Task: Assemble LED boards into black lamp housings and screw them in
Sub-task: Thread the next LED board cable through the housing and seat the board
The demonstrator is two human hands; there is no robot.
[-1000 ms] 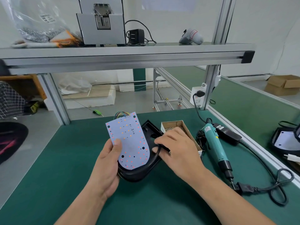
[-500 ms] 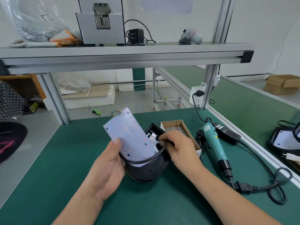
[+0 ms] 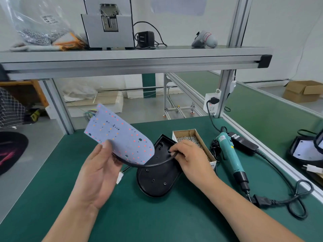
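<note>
Above-left of the black lamp housing (image 3: pixel 158 180), which lies near-to-far, the left hand (image 3: pixel 97 172) pinches the tilted LED board (image 3: pixel 122 138); the right hand (image 3: pixel 192 159) pinches a black strip (image 3: pixel 153 164).

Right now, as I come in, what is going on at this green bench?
A person is fitting an LED board into a black lamp housing. The left hand holds the board up, tilted, above the green mat. The right hand pinches a black curved strip, maybe a seal, over the housing, which lies on the mat. The board is not seated yet. The electric screwdriver and the box of screws lie unused to the right.
</note>
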